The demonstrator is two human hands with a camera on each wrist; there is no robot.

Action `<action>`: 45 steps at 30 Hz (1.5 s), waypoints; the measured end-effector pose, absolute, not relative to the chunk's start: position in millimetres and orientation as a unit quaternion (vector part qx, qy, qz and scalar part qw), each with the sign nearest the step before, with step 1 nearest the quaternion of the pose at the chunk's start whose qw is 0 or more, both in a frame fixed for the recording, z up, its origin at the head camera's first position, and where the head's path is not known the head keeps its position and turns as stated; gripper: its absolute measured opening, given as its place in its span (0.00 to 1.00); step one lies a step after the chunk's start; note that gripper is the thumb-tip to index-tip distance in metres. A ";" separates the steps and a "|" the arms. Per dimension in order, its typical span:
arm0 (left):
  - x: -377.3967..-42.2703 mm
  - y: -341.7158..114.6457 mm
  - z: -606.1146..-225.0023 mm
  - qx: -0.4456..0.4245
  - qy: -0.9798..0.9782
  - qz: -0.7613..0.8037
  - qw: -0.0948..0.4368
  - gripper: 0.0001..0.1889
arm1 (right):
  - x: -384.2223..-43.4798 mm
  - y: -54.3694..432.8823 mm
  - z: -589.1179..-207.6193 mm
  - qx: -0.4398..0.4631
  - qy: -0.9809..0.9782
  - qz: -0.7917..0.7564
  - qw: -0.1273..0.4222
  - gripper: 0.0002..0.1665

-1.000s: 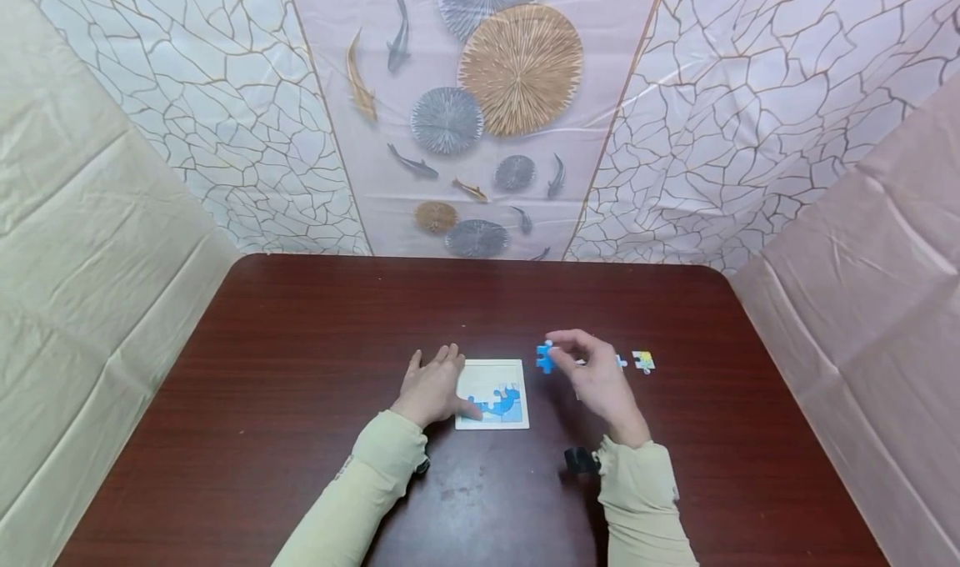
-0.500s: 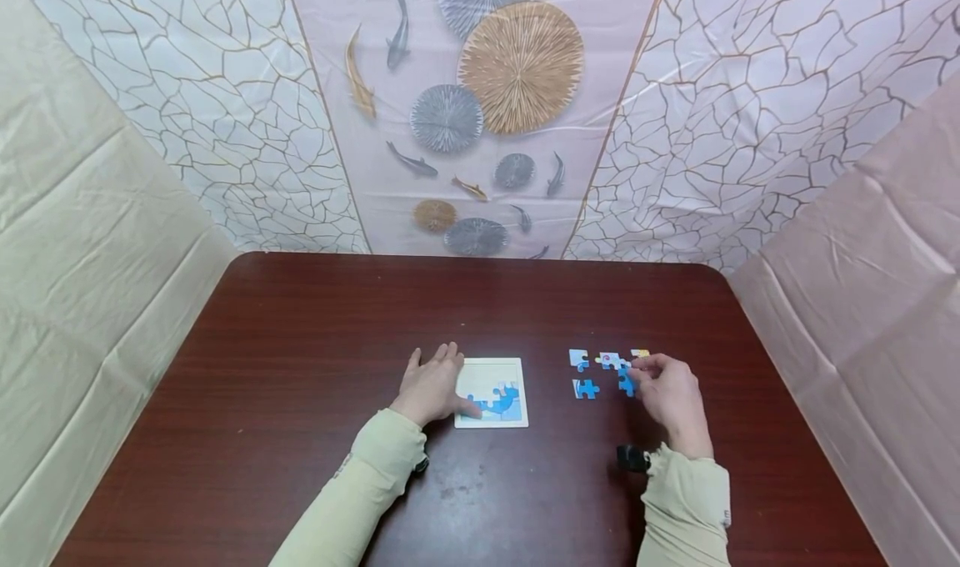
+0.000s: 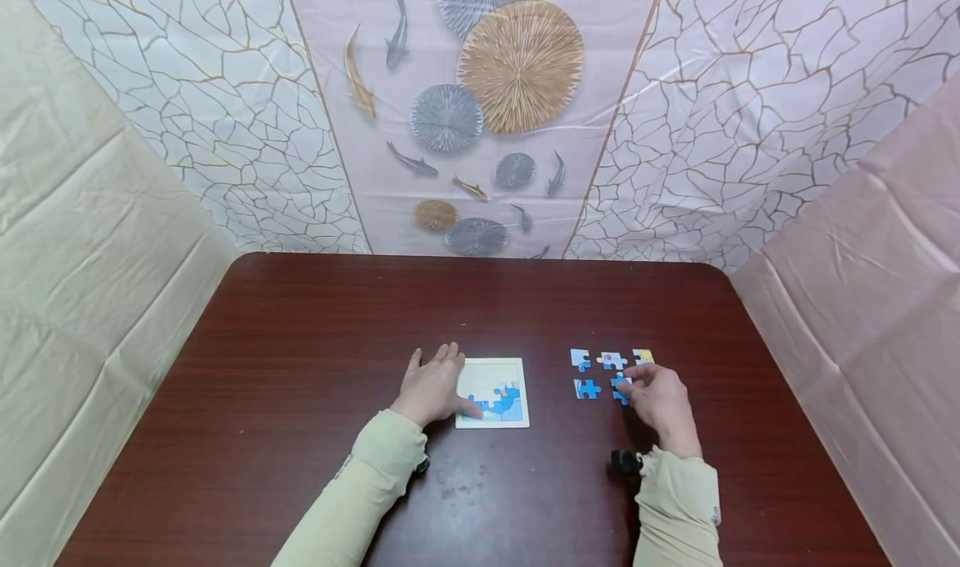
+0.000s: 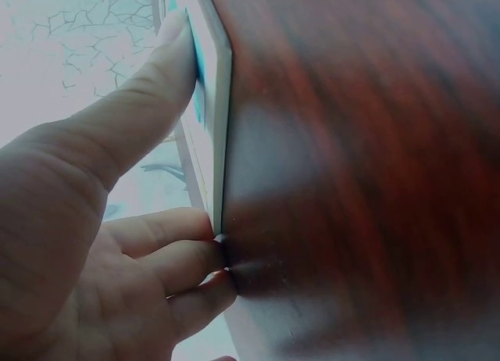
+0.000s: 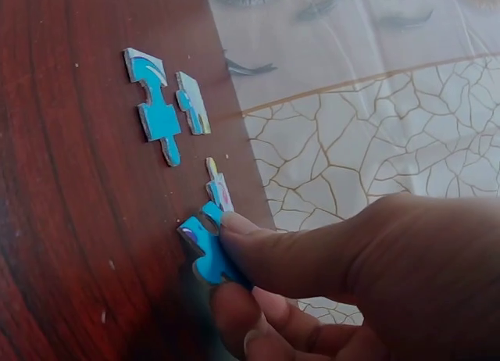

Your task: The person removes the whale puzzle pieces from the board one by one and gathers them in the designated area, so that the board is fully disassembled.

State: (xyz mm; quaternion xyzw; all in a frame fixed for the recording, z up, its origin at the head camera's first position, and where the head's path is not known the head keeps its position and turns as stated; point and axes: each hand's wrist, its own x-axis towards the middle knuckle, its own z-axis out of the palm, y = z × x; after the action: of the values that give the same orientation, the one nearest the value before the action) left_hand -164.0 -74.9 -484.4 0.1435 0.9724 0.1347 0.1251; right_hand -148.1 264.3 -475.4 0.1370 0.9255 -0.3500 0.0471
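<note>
A square puzzle tray [image 3: 491,370] lies on the table, its lower part filled with blue joined pieces [image 3: 507,400]. My left hand [image 3: 431,388] rests against its left side. The thumb lies over the tray's lower left corner, and the fingertips touch the side edge and tabletop in the left wrist view. To the right of the tray, my right hand [image 3: 663,400] pinches a blue jigsaw piece [image 5: 206,250] between thumb and fingers. That piece is tilted just above the table, close to several loose pieces. The right fingers partly hide it in the head view.
Loose jigsaw pieces lie near my right hand: a blue one [image 3: 587,389], a pale blue one [image 3: 580,358], a pale one with a red mark [image 3: 612,360] and a yellow one [image 3: 642,355]. The dark wooden table [image 3: 337,317] meets patterned cloth at the back.
My right hand has moved away from the tray to the right, then slightly back left, with a blue jigsaw piece in its fingers. My left hand and the tray stay still.
</note>
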 end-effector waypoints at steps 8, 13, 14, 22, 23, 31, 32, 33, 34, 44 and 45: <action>-164.2 -74.9 -484.6 0.143 0.973 0.133 0.126 0.55 | -150.4 263.2 -475.2 0.153 0.931 -0.325 0.056 0.17; -164.1 -74.9 -484.6 0.143 0.972 0.136 0.125 0.55 | -151.3 263.7 -474.0 0.170 0.934 -0.307 0.072 0.19; -164.2 -74.9 -484.5 0.143 0.972 0.136 0.124 0.55 | -151.6 263.9 -473.9 0.171 0.934 -0.305 0.073 0.19; -163.9 -75.3 -484.1 0.142 0.973 0.137 0.123 0.55 | -154.1 261.8 -475.0 0.185 0.934 -0.293 0.084 0.17; -163.9 -75.4 -484.1 0.142 0.972 0.138 0.123 0.56 | -154.5 261.8 -475.4 0.185 0.935 -0.291 0.085 0.17; -163.5 -75.6 -483.6 0.142 0.971 0.143 0.126 0.56 | -155.6 261.6 -476.1 0.185 0.937 -0.282 0.087 0.15; -163.6 -75.6 -483.6 0.141 0.971 0.143 0.127 0.56 | -155.7 261.8 -475.9 0.184 0.938 -0.281 0.087 0.15; -163.6 -75.6 -483.6 0.141 0.971 0.143 0.127 0.56 | -155.7 261.8 -475.9 0.184 0.938 -0.281 0.087 0.14; -163.4 -75.5 -483.7 0.141 0.971 0.144 0.129 0.56 | -155.8 262.0 -475.7 0.184 0.938 -0.281 0.088 0.14; -164.1 -75.6 -483.8 0.138 0.970 0.146 0.135 0.56 | -157.0 261.9 -475.8 0.190 0.936 -0.283 0.084 0.14; -164.2 -75.6 -483.8 0.138 0.970 0.145 0.135 0.56 | -156.9 261.5 -476.2 0.190 0.937 -0.282 0.082 0.13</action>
State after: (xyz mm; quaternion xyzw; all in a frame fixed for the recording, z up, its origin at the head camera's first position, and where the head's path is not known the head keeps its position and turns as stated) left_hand -164.2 -75.6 -483.8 0.1384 0.9704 0.1452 0.1346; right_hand -156.9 261.5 -476.2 0.1895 0.9369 -0.2821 0.0817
